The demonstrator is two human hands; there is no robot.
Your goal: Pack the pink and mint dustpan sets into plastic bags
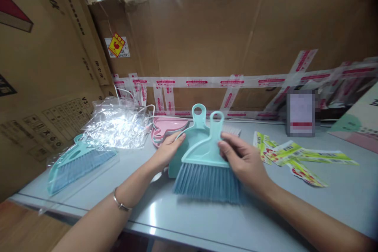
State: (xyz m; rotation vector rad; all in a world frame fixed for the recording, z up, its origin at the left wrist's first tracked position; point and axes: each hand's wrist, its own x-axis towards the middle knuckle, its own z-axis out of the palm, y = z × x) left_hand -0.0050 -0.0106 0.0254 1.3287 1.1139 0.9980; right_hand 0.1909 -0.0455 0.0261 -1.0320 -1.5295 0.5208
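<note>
My left hand (169,150) grips the left side of a mint-green dustpan (195,136), held upright above the table. In front of the dustpan, my right hand (243,161) holds a mint-green hand brush (208,153) by the right edge of its head. Its blue-grey bristles (208,183) point down toward me. The two handles, each with a hanging hole, stand side by side. The brush covers much of the dustpan, so I cannot tell whether they touch. Behind my left hand lie pink heart-shaped pieces (168,127).
On the left, another green brush and dustpan set (79,165) lies in clear plastic, beside crumpled clear bags (116,122). Yellow-green printed labels (295,155) are spread on the grey table (339,201) at right. A blurred upright card (301,113) stands behind them. Large cardboard boxes (201,35) wall the back.
</note>
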